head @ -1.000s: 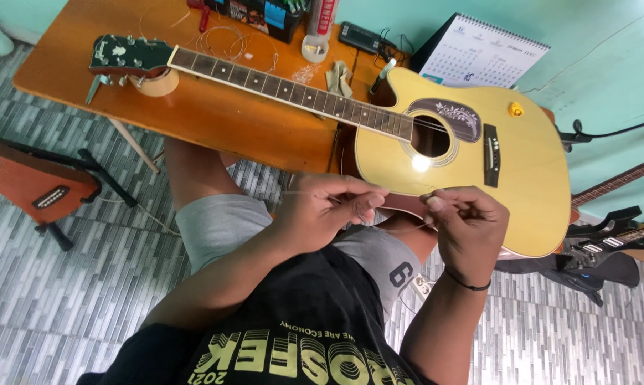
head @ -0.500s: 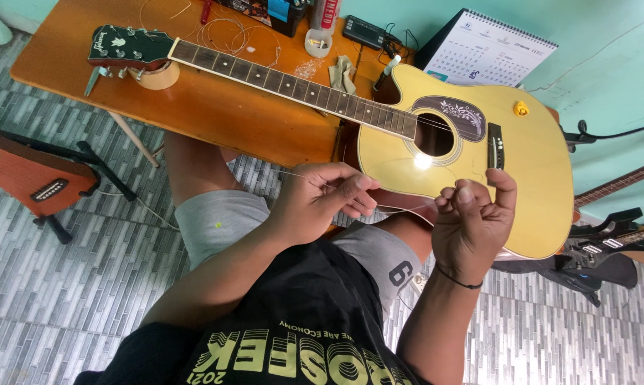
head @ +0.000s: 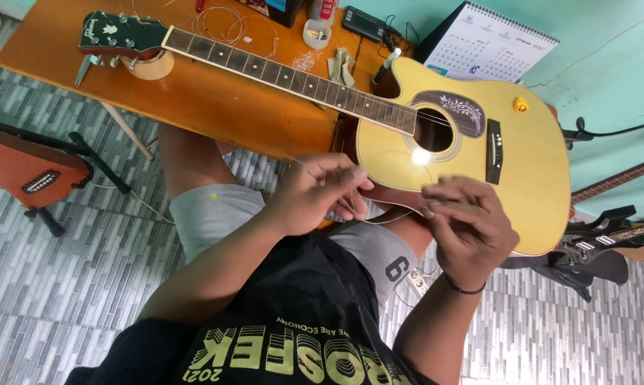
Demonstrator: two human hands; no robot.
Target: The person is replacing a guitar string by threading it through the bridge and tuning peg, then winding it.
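A yellow acoustic guitar (head: pixel 536 164) lies flat on an orange wooden table (head: pixel 215 107), its neck (head: pixel 279 75) running left to a dark headstock (head: pixel 119 34) propped on a tape roll. My left hand (head: pixel 318 192) and my right hand (head: pixel 468 224) are held close together above my lap, just in front of the guitar body. Both pinch a thin guitar string (head: pixel 379 219) that sags in a loop between them. The string's ends are hard to see.
A desk calendar (head: pixel 489 43), a black tuner box (head: pixel 364 23), loose coiled strings (head: pixel 225 21) and small bottles sit at the table's far edge. A brown guitar on a stand (head: pixel 22 167) is at the left; a dark electric guitar (head: pixel 600 246) stands at the right. The floor is grey tile.
My right hand has dropped from upright to palm-down and moved slightly right. My left hand stays pinched on the string. The view has shifted a little.
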